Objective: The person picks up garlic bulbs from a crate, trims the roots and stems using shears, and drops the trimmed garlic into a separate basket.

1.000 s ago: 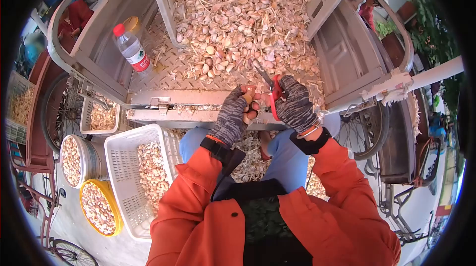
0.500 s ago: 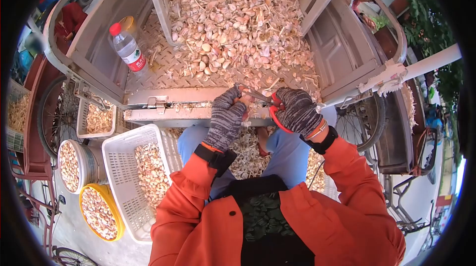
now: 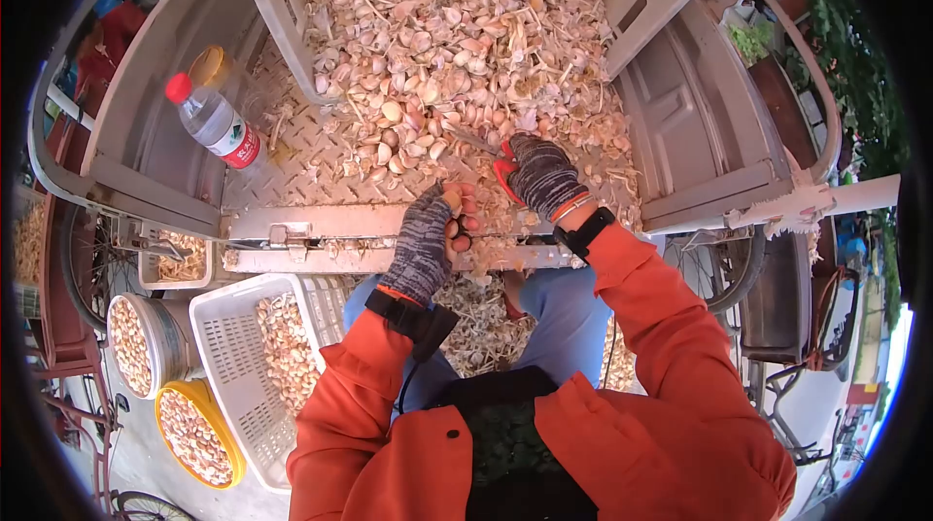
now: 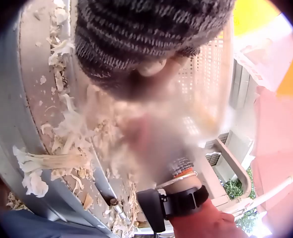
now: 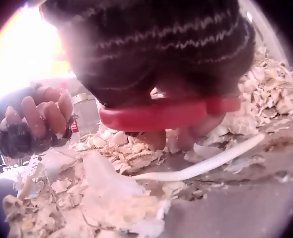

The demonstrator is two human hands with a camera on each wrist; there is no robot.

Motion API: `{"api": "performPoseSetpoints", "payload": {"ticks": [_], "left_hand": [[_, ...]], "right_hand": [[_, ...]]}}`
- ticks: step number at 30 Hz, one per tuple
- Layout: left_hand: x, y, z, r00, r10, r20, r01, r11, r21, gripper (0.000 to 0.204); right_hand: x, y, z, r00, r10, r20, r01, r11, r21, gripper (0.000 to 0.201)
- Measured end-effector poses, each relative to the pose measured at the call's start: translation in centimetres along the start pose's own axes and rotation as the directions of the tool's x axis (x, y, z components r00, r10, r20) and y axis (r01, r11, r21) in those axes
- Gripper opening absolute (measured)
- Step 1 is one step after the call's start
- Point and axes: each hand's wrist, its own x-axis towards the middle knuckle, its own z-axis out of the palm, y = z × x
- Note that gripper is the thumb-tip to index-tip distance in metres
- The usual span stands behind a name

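Observation:
My right hand [image 3: 546, 176], in a grey knitted glove with bare fingertips, grips red-handled scissors [image 3: 504, 173]. Their blades reach over the near edge of a heap of garlic cloves [image 3: 428, 93]. In the right wrist view, the red handle [image 5: 154, 115] crosses below the glove, close over peeled skins. My left hand [image 3: 424, 241], gloved alike, is held above the cart's front ledge with its fingers curled in. A pale garlic clove [image 4: 152, 67] shows between its fingers in the left wrist view; the fingers partly hide it.
A white crate [image 3: 277, 20] lies tipped in the cart bed, garlic spilling out. A red-capped bottle [image 3: 216, 122] stands left. Below left are a white basket [image 3: 228, 356], a white bucket [image 3: 165, 346] and a yellow bucket [image 3: 225, 424], all holding cloves. Skins litter the ledge [image 3: 360, 222].
The scissors came to the left fingertips half a second ago; now my right hand has carried them away, forward over the heap's edge. The left hand stays near the ledge, fingers still curled.

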Motion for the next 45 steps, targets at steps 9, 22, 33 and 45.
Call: {"api": "performPoseSetpoints", "payload": {"ticks": [9,22,33,45], "left_hand": [[2.9,-0.9,1.2,0.977,-0.096,-0.188,0.04,0.959,-0.279,0.023],[2.0,0.9,-2.3,0.995,0.039,-0.093,-0.051,0.99,-0.133,0.024],[-3.1,-0.2,2.1,0.998,0.049,0.043,-0.034,0.955,-0.295,0.023],[-5.1,-0.4,-2.5,0.981,0.151,-0.123,-0.154,0.988,-0.021,0.018]], "right_hand": [[1.1,-4.0,-2.0,0.997,-0.082,0.017,0.076,0.972,0.222,0.037],[3.7,-6.5,-0.5,0.993,0.122,0.007,-0.12,0.964,0.236,0.025],[-3.4,-7.1,-1.6,0.989,0.144,-0.04,-0.052,0.583,0.811,0.032],[2.9,-5.6,1.7,0.999,-0.032,-0.021,0.035,0.989,0.142,0.026]]}}
